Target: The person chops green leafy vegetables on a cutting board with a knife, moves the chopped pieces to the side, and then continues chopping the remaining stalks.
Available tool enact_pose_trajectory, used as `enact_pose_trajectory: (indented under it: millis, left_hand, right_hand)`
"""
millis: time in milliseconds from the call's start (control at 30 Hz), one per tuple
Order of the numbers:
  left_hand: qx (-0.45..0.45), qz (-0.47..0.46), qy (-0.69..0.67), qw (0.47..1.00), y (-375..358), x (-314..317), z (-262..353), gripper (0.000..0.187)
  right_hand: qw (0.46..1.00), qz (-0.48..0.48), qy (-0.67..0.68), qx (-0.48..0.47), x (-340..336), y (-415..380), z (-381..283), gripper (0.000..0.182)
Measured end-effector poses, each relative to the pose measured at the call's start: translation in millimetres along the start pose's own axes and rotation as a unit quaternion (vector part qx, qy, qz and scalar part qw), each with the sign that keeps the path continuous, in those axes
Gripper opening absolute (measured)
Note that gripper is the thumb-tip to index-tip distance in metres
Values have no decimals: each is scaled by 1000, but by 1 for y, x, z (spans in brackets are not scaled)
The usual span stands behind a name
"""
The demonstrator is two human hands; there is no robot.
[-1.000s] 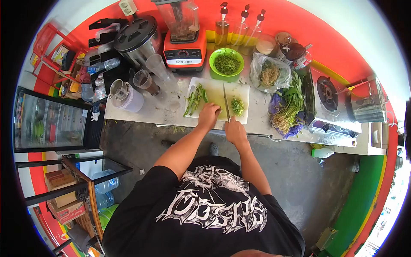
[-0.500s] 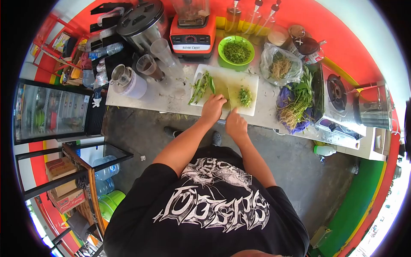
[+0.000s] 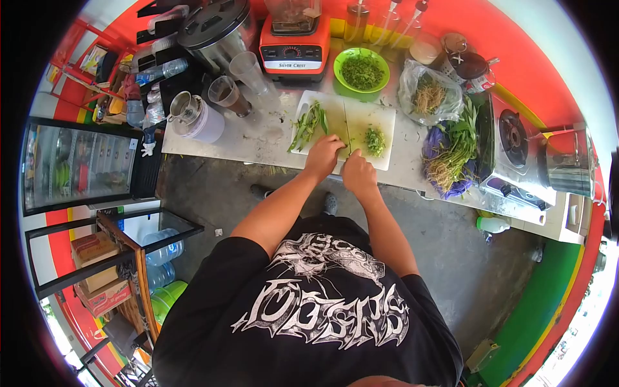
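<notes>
Both hands sit close together on the white cutting board (image 3: 361, 113). The left hand (image 3: 324, 155) presses down on green stalks (image 3: 308, 126); the right hand (image 3: 358, 174) is closed around a knife (image 3: 349, 132) beside chopped greens (image 3: 374, 140).

the cutting board (image 3: 367, 116) lies on the counter (image 3: 258, 138), near its front edge. on the board, a bundle of long stalks (image 3: 308, 124) lies at the left and a small heap of chopped greens (image 3: 374, 140) at the right. the left hand (image 3: 324, 156) and right hand (image 3: 358, 173) rest side by side at the board's near edge, between the two. behind the board stands a bowl (image 3: 362, 69) with more chopped greens in it, and left of the bowl a blender (image 3: 293, 48). right of the board lie a bag of roots (image 3: 428, 97) and a leafy bunch (image 3: 451, 151); further right sits a gas stove (image 3: 516, 148). cups (image 3: 235, 87) stand left of the board.
</notes>
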State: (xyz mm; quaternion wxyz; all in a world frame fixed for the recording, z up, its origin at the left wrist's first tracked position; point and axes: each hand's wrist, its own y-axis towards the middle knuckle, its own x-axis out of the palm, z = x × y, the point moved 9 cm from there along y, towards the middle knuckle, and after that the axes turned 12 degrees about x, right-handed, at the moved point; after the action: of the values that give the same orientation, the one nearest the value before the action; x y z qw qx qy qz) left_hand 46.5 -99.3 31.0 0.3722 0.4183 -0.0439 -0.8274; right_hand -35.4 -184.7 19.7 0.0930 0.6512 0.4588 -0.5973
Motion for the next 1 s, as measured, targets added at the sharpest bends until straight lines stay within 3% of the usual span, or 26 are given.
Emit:
enact_pose_trajectory:
  millis: [233,500,667,733,1000]
  left_hand:
    - [23,34,-19,999,1,-6,-1,10]
    - [-26,13,-17,999,-4,-2,-5,6]
    - [29,33,18,999,-8,-3,2,9]
    - [89,-28,194,977,-5,-1,14,12]
    - [145,-92,169,971,8,-4,4,17]
  right_hand:
    - [1000,21,6,21,12,-9,2,28]
    - [999,32,5,-3,6,-9,-1,24]
    - [999,28,17,4,8,3,-3,24]
    - [1000,26,11,-7,0,4,-5,24]
    - [1000,3,16,18,14,-9,-3,24]
